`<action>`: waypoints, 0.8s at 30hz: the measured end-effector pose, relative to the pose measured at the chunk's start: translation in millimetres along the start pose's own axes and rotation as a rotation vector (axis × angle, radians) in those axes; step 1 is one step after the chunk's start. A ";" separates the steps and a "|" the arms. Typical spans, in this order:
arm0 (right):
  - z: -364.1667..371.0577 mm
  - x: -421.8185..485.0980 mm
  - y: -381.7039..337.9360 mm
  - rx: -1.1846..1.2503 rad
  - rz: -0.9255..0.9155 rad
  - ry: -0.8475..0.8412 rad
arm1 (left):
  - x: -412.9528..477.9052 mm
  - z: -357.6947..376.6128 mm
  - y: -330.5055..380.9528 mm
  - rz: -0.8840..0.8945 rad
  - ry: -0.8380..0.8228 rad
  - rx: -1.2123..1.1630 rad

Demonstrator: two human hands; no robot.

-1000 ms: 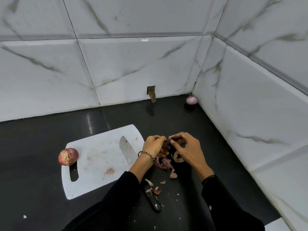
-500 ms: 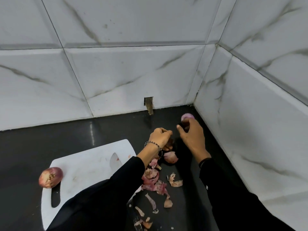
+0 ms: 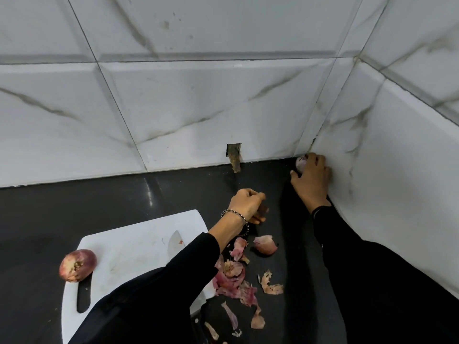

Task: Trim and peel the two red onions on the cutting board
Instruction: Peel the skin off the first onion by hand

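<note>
Two onions. The peeled onion [image 3: 301, 163] sits in the tabletop [image 3: 124, 194] corner at 2 o'clock, with the right hand [image 3: 310, 180] gripping it from above. The unpeeled onion [image 3: 77, 265] rests at the 9 o'clock edge of the one board [image 3: 139, 247]. The left hand [image 3: 246, 204] is curled at centre; what it holds is unclear. Many peels [image 3: 231, 279] lie at 5 o'clock.

White marble-veined wall tiles [image 3: 198, 100] above glossy black countertop [image 3: 74, 207]

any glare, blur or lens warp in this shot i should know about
Head view: wide-angle warp splays and tilts the wall tile seams; a soft glare streak sits on the dark counter near the back wall; the right hand in the corner looks slightly soft; the onion at the cutting board edge is fairly sharp.
</note>
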State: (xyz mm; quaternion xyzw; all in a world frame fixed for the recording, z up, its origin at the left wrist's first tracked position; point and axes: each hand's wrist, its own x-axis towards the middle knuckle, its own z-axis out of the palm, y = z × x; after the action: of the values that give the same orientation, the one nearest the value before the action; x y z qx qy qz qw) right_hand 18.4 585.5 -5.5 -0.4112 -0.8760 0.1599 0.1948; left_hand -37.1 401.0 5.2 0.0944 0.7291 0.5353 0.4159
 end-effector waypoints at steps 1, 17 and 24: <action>0.2 1.0 -0.8 -0.020 -0.019 0.005 | -0.6 0.5 -0.4 -0.001 -0.005 -0.004; 3.6 -34.2 -13.6 0.167 -0.050 -0.023 | -21.8 -7.3 -2.2 -0.036 0.001 0.004; -41.1 -130.2 -37.5 0.425 -0.186 -0.106 | -69.1 -16.1 -12.9 -0.031 -0.026 -0.063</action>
State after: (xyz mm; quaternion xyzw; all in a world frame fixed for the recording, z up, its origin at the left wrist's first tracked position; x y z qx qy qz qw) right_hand 89.5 465.6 19.6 -0.2693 -0.8659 0.3434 0.2444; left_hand -0.5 344.2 30.4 0.0770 0.7078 0.5503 0.4362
